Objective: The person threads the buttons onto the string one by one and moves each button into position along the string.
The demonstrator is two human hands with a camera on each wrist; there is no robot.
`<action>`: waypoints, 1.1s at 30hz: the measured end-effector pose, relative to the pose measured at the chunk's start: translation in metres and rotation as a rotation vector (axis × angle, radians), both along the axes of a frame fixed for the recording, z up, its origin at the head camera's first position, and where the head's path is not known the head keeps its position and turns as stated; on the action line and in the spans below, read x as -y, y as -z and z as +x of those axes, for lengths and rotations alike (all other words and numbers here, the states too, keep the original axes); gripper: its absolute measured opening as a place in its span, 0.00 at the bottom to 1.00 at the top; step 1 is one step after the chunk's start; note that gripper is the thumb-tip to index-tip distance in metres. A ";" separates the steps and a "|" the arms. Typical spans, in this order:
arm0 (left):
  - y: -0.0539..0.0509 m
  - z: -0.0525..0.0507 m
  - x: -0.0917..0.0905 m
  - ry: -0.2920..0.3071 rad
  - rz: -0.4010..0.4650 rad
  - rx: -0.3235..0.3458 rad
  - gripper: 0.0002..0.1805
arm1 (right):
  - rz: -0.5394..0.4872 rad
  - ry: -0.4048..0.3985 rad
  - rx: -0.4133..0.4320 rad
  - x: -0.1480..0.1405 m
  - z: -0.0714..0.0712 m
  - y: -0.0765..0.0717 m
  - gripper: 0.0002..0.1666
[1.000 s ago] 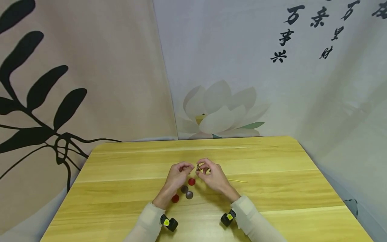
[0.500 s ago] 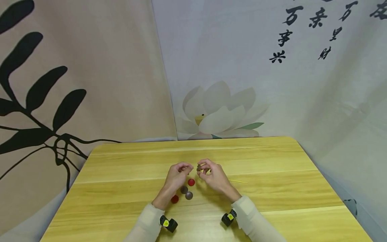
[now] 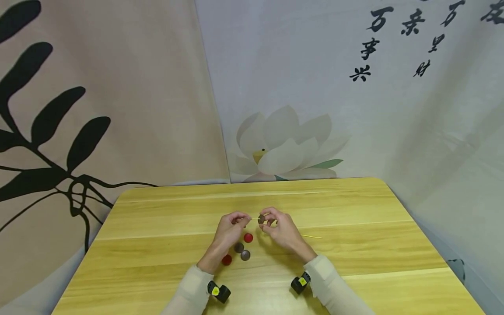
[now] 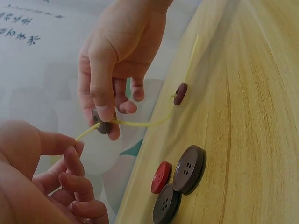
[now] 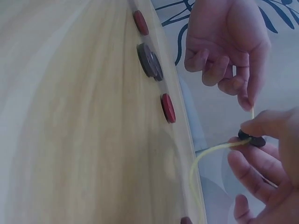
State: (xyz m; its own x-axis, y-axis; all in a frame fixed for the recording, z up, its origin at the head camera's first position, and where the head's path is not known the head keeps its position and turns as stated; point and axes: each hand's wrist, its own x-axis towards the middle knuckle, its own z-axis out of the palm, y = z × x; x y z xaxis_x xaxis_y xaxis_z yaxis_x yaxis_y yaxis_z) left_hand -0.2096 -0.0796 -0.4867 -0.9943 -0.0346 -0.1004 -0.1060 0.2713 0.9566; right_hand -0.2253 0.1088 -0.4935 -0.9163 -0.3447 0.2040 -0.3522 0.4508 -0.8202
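Observation:
My left hand [image 3: 229, 228] pinches one end of a yellow string [image 4: 145, 124] between thumb and fingertip. Just to its right, my right hand [image 3: 280, 229] pinches a dark brown button [image 3: 261, 218] by its rim. The string passes through that button, with a short stretch taut between the hands. Farther along the string is a second, dark reddish button [image 4: 180, 94]; whether it touches the table I cannot tell. In the head view the right hand hides this second button, and the string's tail [image 3: 312, 236] shows beyond that hand.
On the wooden table [image 3: 165, 245], below the hands, lie two red buttons [image 3: 248, 238] and two dark ones [image 3: 245, 255], close together near my left wrist. A printed cloth [image 3: 283, 87] hangs behind the table's far edge.
My right hand has shifted slightly right with the dark button, whose face has turned more toward the head camera. More string shows between the hands. The left hand stays nearly still.

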 end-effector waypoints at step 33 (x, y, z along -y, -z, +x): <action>-0.004 0.002 0.006 -0.012 0.030 0.024 0.10 | 0.038 -0.027 -0.029 -0.008 -0.004 0.005 0.15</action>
